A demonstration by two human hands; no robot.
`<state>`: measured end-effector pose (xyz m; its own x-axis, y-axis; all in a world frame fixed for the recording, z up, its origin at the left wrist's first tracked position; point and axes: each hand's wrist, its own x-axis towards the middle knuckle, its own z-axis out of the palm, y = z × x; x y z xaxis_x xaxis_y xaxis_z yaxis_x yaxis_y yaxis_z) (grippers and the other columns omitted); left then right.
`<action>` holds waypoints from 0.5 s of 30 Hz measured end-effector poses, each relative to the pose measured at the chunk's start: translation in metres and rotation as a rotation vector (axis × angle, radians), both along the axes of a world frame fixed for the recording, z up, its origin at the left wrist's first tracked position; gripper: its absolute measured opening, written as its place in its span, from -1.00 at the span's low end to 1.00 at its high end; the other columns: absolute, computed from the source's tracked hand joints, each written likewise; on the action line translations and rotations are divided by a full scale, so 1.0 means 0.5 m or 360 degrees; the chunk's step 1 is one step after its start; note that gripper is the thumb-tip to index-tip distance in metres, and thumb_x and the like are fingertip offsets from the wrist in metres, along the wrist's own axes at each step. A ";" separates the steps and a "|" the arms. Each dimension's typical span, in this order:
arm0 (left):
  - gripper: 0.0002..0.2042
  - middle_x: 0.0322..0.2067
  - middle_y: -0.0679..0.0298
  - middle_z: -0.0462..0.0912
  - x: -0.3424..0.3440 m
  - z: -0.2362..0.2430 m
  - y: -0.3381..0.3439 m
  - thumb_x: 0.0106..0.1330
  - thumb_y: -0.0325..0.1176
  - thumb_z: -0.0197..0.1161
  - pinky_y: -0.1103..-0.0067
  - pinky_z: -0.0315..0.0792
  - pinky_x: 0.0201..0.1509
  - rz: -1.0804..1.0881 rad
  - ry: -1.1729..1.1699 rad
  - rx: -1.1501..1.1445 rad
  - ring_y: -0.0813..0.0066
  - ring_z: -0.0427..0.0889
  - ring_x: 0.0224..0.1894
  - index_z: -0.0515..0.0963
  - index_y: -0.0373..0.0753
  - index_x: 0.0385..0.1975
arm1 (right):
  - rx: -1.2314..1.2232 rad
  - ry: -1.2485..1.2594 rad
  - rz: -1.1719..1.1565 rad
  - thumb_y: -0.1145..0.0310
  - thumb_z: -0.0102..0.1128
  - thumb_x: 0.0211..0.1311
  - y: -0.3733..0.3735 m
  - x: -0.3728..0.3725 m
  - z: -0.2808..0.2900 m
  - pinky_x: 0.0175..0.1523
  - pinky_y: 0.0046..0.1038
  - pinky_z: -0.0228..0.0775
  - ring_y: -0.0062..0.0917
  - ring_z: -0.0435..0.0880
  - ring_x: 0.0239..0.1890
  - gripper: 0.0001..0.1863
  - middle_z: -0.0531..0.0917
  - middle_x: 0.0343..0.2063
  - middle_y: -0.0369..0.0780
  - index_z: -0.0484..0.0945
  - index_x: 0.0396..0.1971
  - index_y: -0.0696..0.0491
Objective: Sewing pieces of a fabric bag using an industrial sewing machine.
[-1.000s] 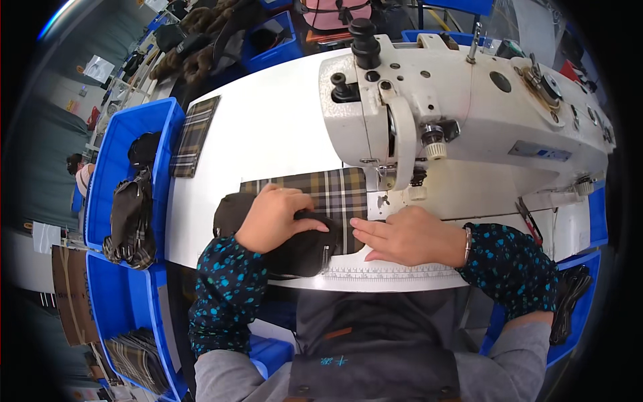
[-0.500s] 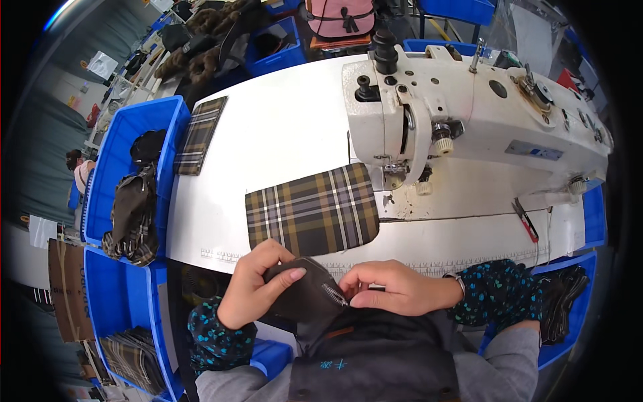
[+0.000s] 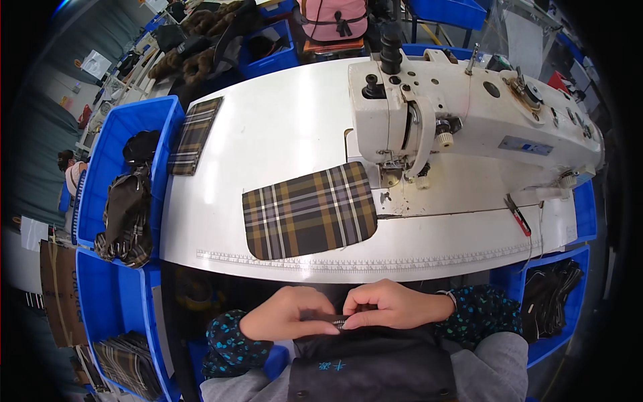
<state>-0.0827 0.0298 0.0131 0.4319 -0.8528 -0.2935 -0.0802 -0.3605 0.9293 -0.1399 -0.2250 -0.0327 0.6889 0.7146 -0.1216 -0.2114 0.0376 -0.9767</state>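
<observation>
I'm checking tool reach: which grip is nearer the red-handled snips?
Right. The right grip is below and left of the red-handled snips in the picture; the left grip is farther left.

Dark brown fabric piece with silver metal zipper [image 3: 340, 323]: largely hidden by bare left hand [image 3: 293, 315] and bare right hand [image 3: 385, 305]. Pink fabric bag [image 3: 329, 19]: cut off by upper edge.

a white worktable [image 3: 288, 127] is occupying the foreground, light glaring along its top. blue bins [image 3: 114, 288] are flanking it on both sides. grey-green curtains [image 3: 40, 127] are hanging at far left, near a pale wall [image 3: 63, 87]. beyond the table, a stool [image 3: 335, 47] is supporting a pink bag [image 3: 335, 20].
</observation>
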 end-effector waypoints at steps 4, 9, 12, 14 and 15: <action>-0.82 -0.46 0.27 0.58 -0.016 -0.036 -0.017 0.25 -0.35 0.52 0.52 0.41 -0.30 -0.0014 -0.0155 -0.0223 0.44 0.53 -0.41 0.71 -0.30 -0.30 | -0.0068 0.0031 -0.0060 0.25 0.38 0.37 -0.004 -0.002 0.008 -0.23 -0.62 0.38 -0.73 0.54 -0.36 -0.75 0.63 -0.41 -0.32 0.61 -0.26 0.15; -0.86 -0.48 0.32 0.61 -0.015 -0.038 -0.023 0.24 -0.43 0.51 0.59 0.35 -0.34 0.0123 0.0375 -0.0297 0.58 0.51 -0.42 0.76 -0.32 -0.27 | 0.0144 0.0117 -0.0035 0.28 0.44 0.31 -0.010 -0.003 0.020 -0.31 -0.68 0.32 -0.79 0.50 -0.41 -0.77 0.63 -0.44 -0.39 0.63 -0.30 0.13; -0.87 -0.52 0.32 0.63 -0.021 -0.034 -0.035 0.23 -0.46 0.51 0.60 0.33 -0.36 0.0183 0.0523 -0.0311 0.60 0.48 -0.45 0.75 -0.36 -0.30 | 0.0169 0.0459 0.0213 0.32 0.44 0.30 -0.015 0.002 0.004 -0.36 -0.71 0.32 -0.82 0.52 -0.45 -0.80 0.64 -0.48 -0.40 0.66 -0.30 0.13; -0.88 -0.52 0.31 0.64 -0.022 -0.029 -0.040 0.24 -0.47 0.50 0.60 0.35 -0.37 0.0231 0.0542 -0.0322 0.61 0.49 -0.46 0.75 -0.37 -0.32 | 0.0214 0.0602 0.0256 0.34 0.45 0.29 -0.020 0.011 -0.003 -0.37 -0.71 0.32 -0.82 0.52 -0.48 -0.81 0.65 -0.49 -0.40 0.67 -0.29 0.14; -0.90 -0.49 0.30 0.66 -0.020 -0.028 -0.044 0.28 -0.46 0.47 0.62 0.38 -0.33 0.0270 0.0520 -0.0319 0.62 0.53 -0.43 0.75 -0.36 -0.32 | 0.0257 0.0749 0.0290 0.36 0.46 0.27 -0.022 0.012 -0.007 -0.39 -0.72 0.33 -0.82 0.53 -0.50 -0.82 0.66 -0.50 -0.39 0.69 -0.28 0.15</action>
